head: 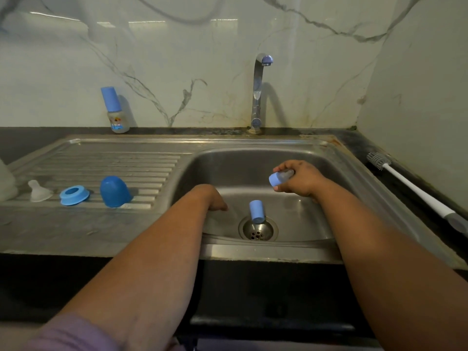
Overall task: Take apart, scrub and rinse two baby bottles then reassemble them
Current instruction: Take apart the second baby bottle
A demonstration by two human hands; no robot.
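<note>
My right hand (301,179) grips a small clear baby bottle (281,177) with a blue collar, held sideways over the sink basin (291,160). A loose blue cap (257,211) lies in the basin just above the drain (257,230). My left hand (215,200) hangs inside the basin at its left side, fingers bent downward, holding nothing that I can see. On the drainboard (114,160) sit a clear nipple (38,191), a blue collar ring (74,195) and a large blue dome cap (114,191). A second capped bottle (114,110) stands upright against the back wall.
The tap (259,92) rises behind the basin, and no water runs from it. A bottle brush (410,183) with a white handle lies on the dark counter to the right. A pale object (6,181) shows at the left edge of the drainboard.
</note>
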